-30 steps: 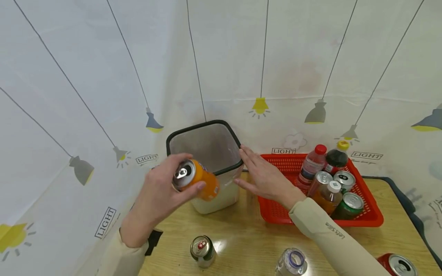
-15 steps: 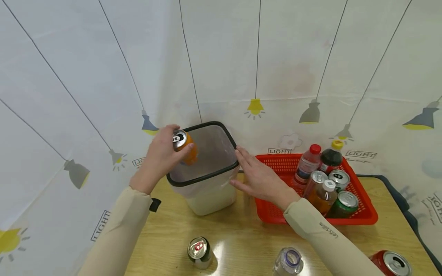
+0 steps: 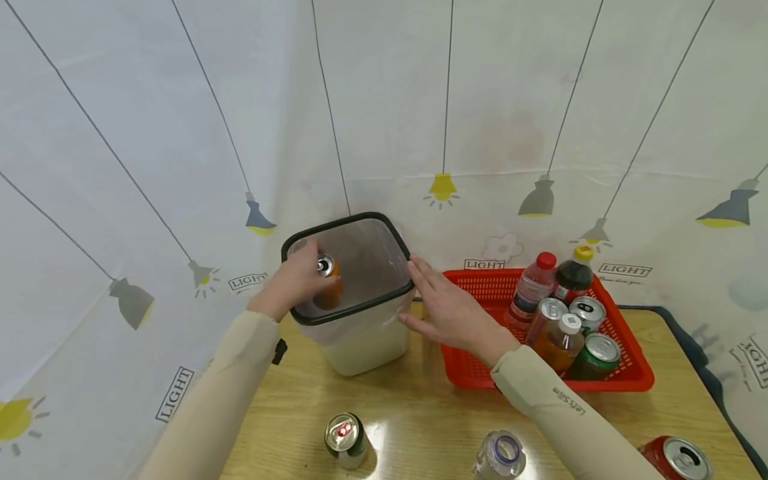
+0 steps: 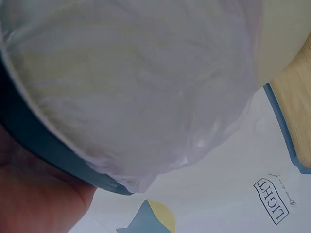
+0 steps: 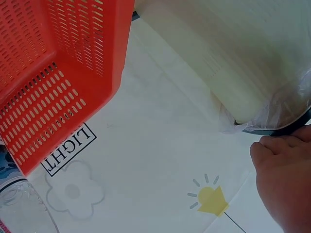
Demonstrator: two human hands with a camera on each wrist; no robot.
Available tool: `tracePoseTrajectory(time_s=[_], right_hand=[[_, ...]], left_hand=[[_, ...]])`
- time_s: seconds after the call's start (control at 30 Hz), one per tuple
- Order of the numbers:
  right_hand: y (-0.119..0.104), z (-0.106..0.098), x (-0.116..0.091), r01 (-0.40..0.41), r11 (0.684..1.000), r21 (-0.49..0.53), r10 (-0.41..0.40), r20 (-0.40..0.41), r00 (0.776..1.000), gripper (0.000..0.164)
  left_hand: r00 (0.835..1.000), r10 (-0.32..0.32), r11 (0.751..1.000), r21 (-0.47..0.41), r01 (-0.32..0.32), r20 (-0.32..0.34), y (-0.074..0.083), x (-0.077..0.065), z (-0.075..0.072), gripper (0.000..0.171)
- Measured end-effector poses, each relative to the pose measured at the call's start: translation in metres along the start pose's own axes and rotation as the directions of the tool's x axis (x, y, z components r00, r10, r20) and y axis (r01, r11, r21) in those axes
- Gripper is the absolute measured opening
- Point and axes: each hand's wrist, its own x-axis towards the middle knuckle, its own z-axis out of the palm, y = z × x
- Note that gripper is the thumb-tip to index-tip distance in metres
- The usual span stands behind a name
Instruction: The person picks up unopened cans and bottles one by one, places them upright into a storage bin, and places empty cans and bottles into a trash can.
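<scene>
My left hand point(image 3: 293, 280) reaches over the left side of a white bin and holds an orange drink can point(image 3: 330, 293) just inside its mouth, the can's opened top facing up. The bin point(image 3: 366, 350) has a dark rim and a clear plastic liner point(image 4: 146, 97) folded over its outside. My right hand point(image 3: 450, 310) rests its straight fingers against the right side of that rim. In the left wrist view part of the hand point(image 4: 43, 204) shows beside the rim; the can is hidden there. The right wrist view has the right hand point(image 5: 286, 170) at the rim.
A red plastic basket point(image 3: 456, 367) with several bottles and cans stands right of the bin. In front on the wooden table point(image 3: 432, 427) are a green-and-silver can point(image 3: 346, 437), an uncapped clear bottle point(image 3: 499, 457) and a red can point(image 3: 678, 459). A printed curtain hangs behind.
My left hand has carried the orange can from in front of the bin up over the rim and down into its mouth. The right hand stays at the rim.
</scene>
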Motion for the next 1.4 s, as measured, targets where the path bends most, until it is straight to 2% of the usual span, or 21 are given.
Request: tracePoseTrajectory(time_s=[0.13, 0.23, 0.37, 0.47, 0.53, 0.67, 0.77, 0.87, 0.97, 1.13, 1.4], right_hand=[[0.000, 0.000, 0.000, 0.007, 1.000, -0.001, -0.007, -0.013, 1.000, 0.094], [0.000, 0.000, -0.001, 0.002, 1.000, 0.006, -0.002, -0.023, 1.000, 0.094], [0.000, 0.001, -0.001, -0.005, 1.000, 0.022, 0.005, -0.017, 1.000, 0.095], [-0.002, 0.002, -0.001, -0.008, 0.999, 0.032, 0.008, -0.005, 1.000, 0.095], [-0.003, 0.002, -0.002, -0.014, 0.999, 0.038, 0.014, 0.001, 1.000, 0.095], [-0.004, 0.000, -0.004, -0.033, 0.999, 0.038, 0.032, 0.009, 0.999, 0.096], [-0.005, -0.004, -0.008, -0.048, 0.997, 0.055, 0.048, 0.003, 0.999, 0.097], [-0.007, -0.015, -0.015, -0.070, 0.993, 0.100, 0.072, -0.018, 0.997, 0.098], [-0.006, -0.030, -0.030, -0.114, 0.983, 0.143, 0.121, -0.040, 0.992, 0.098], [0.000, -0.045, -0.067, -0.188, 0.966, 0.180, 0.204, -0.073, 0.976, 0.097], [0.003, -0.044, -0.144, -0.263, 0.940, 0.220, 0.288, -0.093, 0.953, 0.093]], left_hand=[[0.999, 0.007, 1.000, 0.023, -0.008, 0.037, 0.002, 0.001, 0.002, 0.075], [0.999, 0.032, 0.998, 0.046, -0.032, 0.008, 0.004, 0.000, 0.003, 0.085], [0.990, 0.060, 0.998, 0.021, -0.058, -0.124, 0.002, -0.016, 0.006, 0.085], [0.972, 0.049, 0.998, -0.015, -0.054, -0.230, -0.003, -0.039, 0.011, 0.091], [0.962, 0.026, 0.999, -0.022, -0.033, -0.274, -0.008, -0.056, 0.017, 0.097], [0.964, -0.017, 1.000, -0.009, 0.016, -0.266, -0.017, -0.078, 0.032, 0.106], [0.971, -0.035, 0.999, -0.007, 0.034, -0.238, -0.022, -0.085, 0.042, 0.105], [0.970, -0.032, 0.999, -0.018, 0.029, -0.241, -0.026, -0.087, 0.047, 0.102], [0.968, -0.020, 1.000, -0.014, 0.017, -0.249, -0.027, -0.086, 0.049, 0.100], [0.968, -0.012, 1.000, -0.001, 0.012, -0.253, -0.027, -0.086, 0.049, 0.100], [0.959, 0.014, 1.000, 0.003, -0.013, -0.282, -0.028, -0.084, 0.053, 0.097]])
